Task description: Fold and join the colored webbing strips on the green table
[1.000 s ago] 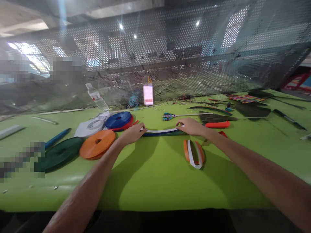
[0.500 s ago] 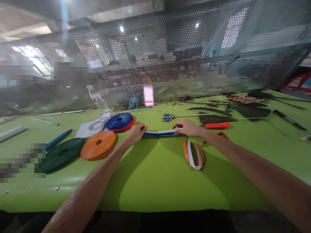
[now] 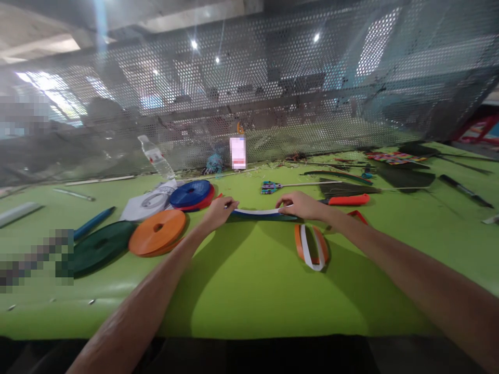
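My left hand [image 3: 221, 210] pinches the left end of a flat white and blue strip [image 3: 257, 213]. At its other end my right hand [image 3: 298, 205] grips the same strip, with the fingers closed on it. The strip sags slightly between the two hands, just over the green table; its white face shows on top and blue along the lower edge. Below my right wrist lies a bent orange and white strip loop [image 3: 312, 248]. Near my left hand are a blue strip roll [image 3: 190, 194], with a red one under it, and an orange roll [image 3: 158, 232].
A dark green roll [image 3: 99, 249] and a blue pen [image 3: 93, 222] lie left. Beyond my right hand are an orange-handled knife [image 3: 349, 199] and a woven piece on a stick [image 3: 271, 187]. A plastic bottle [image 3: 156, 157] leans at the mesh panel [image 3: 273, 104].
Both hands keep hold of the strip in nearly the same place. The strip curves slightly differently between them; little else has moved.
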The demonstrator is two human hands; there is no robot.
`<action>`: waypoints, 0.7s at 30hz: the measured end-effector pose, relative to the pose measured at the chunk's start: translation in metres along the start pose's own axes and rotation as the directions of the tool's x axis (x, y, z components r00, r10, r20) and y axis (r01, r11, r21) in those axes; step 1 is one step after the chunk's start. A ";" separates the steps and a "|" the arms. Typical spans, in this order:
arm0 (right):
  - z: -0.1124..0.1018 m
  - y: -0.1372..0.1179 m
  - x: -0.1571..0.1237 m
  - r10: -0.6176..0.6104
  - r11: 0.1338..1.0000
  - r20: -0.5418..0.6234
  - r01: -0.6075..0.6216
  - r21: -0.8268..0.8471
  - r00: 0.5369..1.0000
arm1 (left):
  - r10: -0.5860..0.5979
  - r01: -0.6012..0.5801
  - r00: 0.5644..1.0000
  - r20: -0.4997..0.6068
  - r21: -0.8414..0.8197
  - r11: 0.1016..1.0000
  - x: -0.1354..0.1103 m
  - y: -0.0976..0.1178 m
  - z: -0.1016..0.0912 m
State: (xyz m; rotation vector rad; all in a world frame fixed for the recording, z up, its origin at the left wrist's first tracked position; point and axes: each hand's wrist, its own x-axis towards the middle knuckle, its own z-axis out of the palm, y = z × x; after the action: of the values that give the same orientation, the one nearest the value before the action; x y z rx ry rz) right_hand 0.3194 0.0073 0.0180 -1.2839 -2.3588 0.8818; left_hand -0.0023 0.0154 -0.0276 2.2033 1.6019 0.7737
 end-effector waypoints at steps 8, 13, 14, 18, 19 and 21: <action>0.002 0.005 0.002 0.025 0.996 0.026 -0.027 0.079 0.999 | -0.119 0.115 0.993 -0.014 -0.179 0.977 -0.004 0.009 -0.001; 0.001 0.001 0.000 0.031 0.994 0.026 -0.034 0.105 0.999 | -0.242 0.241 0.970 0.035 -0.298 0.924 -0.008 0.012 0.000; 0.001 0.001 0.000 0.031 0.994 0.028 -0.034 0.107 0.999 | -0.258 0.259 0.965 0.046 -0.315 0.913 -0.008 0.013 0.000; 0.001 0.002 0.001 0.026 0.994 0.029 -0.029 0.105 0.999 | -0.297 0.301 0.953 0.068 -0.363 0.882 -0.008 0.014 0.000; 0.001 0.003 0.001 0.024 0.994 0.028 -0.027 0.103 0.999 | -0.300 0.304 0.951 0.069 -0.370 0.878 -0.008 0.014 -0.001; 0.001 0.003 0.001 0.021 0.995 0.026 -0.023 0.100 0.999 | -0.303 0.306 0.951 0.068 -0.376 0.875 -0.008 0.015 -0.002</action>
State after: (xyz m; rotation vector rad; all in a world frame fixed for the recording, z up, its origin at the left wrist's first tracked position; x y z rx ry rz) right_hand 0.3201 0.0094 0.0149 -1.2682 -2.2920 1.0150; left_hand 0.0064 0.0030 -0.0202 1.6304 1.5820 0.8913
